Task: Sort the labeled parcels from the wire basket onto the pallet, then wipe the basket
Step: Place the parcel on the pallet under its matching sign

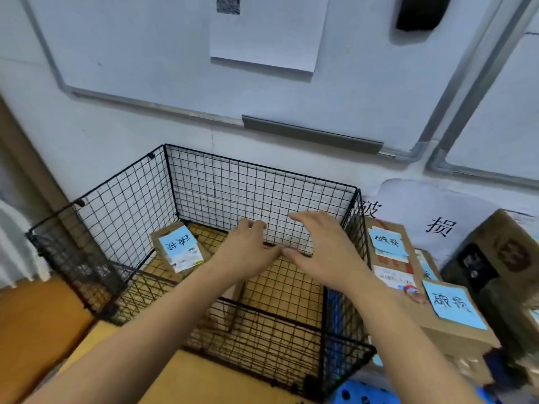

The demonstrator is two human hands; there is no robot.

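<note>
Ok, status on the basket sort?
Left hand and right hand open, empty, inside the wire basket. One labeled parcel in its far-left corner. Nothing on top of it.

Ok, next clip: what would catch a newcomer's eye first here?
The black wire basket fills the middle, with the left hand and right hand reaching into it side by side. One parcel with a blue handwritten label lies in its far left corner. Just right of the basket, outside it, sit more blue-labelled parcels below a white sheet with large characters.
</note>
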